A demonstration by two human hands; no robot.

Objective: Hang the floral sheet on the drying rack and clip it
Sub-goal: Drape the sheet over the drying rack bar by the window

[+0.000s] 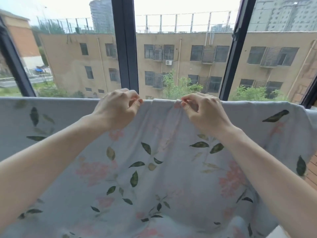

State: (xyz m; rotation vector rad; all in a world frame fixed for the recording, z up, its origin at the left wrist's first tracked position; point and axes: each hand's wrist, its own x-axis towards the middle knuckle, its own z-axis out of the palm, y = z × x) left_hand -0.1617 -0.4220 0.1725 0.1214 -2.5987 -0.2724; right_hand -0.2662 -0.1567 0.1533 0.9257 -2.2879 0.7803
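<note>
The sheet (154, 169) hangs over a horizontal support at window height; its top fold runs nearly straight across the view from the left border to the right, where the cloth rounds a corner and drops away. The rack itself is hidden under the cloth, so its rail cannot be seen. Below the fold the sheet falls toward the viewer in loose folds, pale with green leaves and pink flowers.

Both hands work at the top edge, near the middle. The left hand (118, 109) pinches the fold between thumb and curled fingers (narrow grip, on cloth). The right hand (202, 110) pinches the same fold just beside it, also a narrow grip on cloth. A short stretch of fold lies between the two hands, with a small pucker near the right hand's fingertips.

Open edge runs free to either side of the hands. Directly behind the fold stands the window (126, 48), its dark uprights rising close behind the hands. Through the glass: a tan building (188, 54) and trees.
</note>
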